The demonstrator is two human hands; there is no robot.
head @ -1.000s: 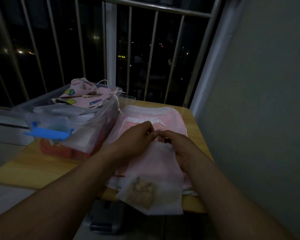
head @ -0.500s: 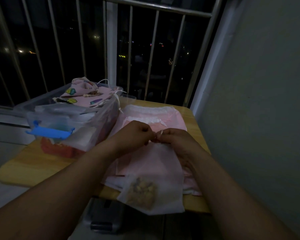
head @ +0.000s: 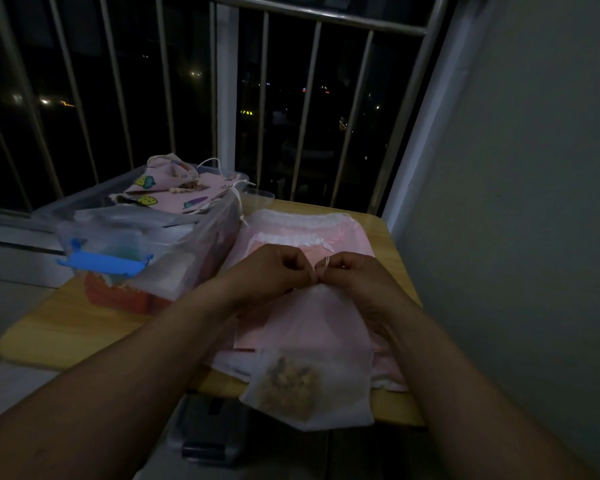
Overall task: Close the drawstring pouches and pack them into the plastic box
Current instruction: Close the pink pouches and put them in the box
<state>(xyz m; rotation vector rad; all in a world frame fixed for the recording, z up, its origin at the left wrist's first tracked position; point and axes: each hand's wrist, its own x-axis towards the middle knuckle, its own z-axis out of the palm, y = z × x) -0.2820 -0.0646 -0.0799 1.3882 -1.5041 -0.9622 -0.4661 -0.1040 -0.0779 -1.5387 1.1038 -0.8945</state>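
Both hands (head: pixel 317 271) pinch the drawstring (head: pixel 321 269) of a white pouch (head: pixel 321 348) holding brownish bits; patterned pouches (head: pixel 174 190) fill the plastic box (head: pixel 201 233).

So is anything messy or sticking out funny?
A bit. The white pouch in both hands hangs over the table's near edge, and the patterned pouches heap above the plastic box rim.

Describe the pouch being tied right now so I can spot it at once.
Start at the wooden table by the railing; right of the plastic box lies a stack of pink pouches. On it, overhanging the near edge, is the white pouch: translucent, with brownish contents in its lower corner.
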